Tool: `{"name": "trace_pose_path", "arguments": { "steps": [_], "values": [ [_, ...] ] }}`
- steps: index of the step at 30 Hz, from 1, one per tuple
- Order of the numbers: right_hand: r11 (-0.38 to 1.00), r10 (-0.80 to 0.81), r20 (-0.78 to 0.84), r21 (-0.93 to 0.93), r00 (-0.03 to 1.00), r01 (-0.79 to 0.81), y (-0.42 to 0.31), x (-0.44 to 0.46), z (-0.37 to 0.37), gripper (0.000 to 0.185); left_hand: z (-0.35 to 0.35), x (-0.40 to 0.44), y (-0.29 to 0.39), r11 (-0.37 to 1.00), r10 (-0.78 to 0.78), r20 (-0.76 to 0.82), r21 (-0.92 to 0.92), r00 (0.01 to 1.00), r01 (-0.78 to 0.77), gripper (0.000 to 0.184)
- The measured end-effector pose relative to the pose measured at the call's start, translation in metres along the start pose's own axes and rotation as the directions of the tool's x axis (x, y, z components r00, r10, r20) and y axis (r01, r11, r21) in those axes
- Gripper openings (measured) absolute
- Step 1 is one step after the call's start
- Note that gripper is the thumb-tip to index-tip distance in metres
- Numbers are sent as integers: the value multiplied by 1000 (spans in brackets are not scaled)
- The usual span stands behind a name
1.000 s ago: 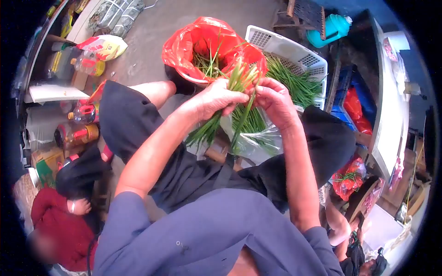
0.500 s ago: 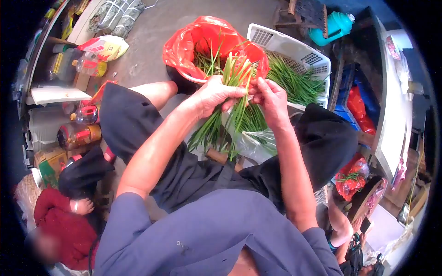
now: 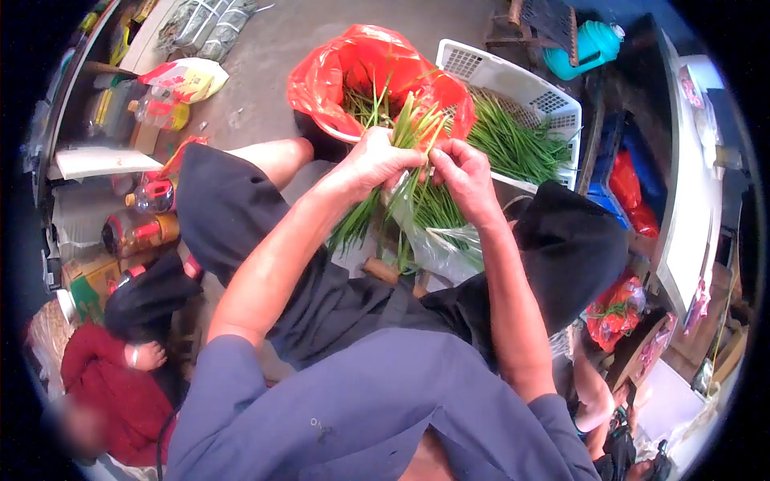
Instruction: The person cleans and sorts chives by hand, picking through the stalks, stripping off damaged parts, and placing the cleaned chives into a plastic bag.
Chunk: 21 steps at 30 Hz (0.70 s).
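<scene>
My left hand point(image 3: 377, 162) is closed around a bunch of garlic chives point(image 3: 413, 127), whose pale ends point up and away from me. Beside it my right hand point(image 3: 467, 178) pinches at the edge of the same bunch with thumb and forefinger; its other fingers are curled. More long green chives point(image 3: 441, 210) hang below my hands, over a clear plastic bag point(image 3: 453, 258) between my knees. Just beyond the hands stands a bucket lined with a red plastic bag point(image 3: 321, 84), with chive scraps inside. To its right, a white plastic crate point(image 3: 565, 104) holds loose chives point(image 3: 513, 146).
Bottles point(image 3: 140, 232) and boxes line the shelf at left. A turquoise jug point(image 3: 585, 50) stands at the back right near a small stool point(image 3: 545, 24). A person in a red sleeve point(image 3: 120, 393) sits at lower left; another person's leg point(image 3: 592, 393) shows at lower right.
My right hand has come in closer to my left, against the bunch. The chive leaves trailing below my left hand have shifted. The whole view has moved slightly.
</scene>
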State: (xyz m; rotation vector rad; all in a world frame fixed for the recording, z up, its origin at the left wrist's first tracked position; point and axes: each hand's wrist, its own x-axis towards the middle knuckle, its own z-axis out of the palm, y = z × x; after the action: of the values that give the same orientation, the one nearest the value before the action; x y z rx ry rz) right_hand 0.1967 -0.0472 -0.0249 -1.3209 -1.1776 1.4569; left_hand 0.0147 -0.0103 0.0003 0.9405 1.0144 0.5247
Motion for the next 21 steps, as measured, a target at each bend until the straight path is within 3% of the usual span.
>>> {"name": "trace_pose_path", "arguments": {
  "steps": [5, 9, 15, 18, 21],
  "values": [
    [963, -125, -100, -251, 987, 96, 6, 17, 1, 17, -7, -5, 1, 999, -28, -48, -33, 998, 27, 10],
    [948, -182, -175, -292, 967, 126, -8, 38, 2, 18, -13, -7, 3, 996, -49, -54, -81, 997, 44, 11],
    [994, -108, -295, -14, 949, 109, -12, 90, 3, 17, -21, -14, 9, 988, -9, -57, -157, 998, 0, 10],
    [994, -33, -298, 87, 954, 62, -15, 112, 11, 17, -27, -15, 9, 980, 2, -48, -198, 999, -11, 12],
    [987, -63, -275, 125, 959, 101, -18, 122, 26, 18, -31, -15, 10, 963, 24, -55, -267, 998, -38, 14]
  ]
}}
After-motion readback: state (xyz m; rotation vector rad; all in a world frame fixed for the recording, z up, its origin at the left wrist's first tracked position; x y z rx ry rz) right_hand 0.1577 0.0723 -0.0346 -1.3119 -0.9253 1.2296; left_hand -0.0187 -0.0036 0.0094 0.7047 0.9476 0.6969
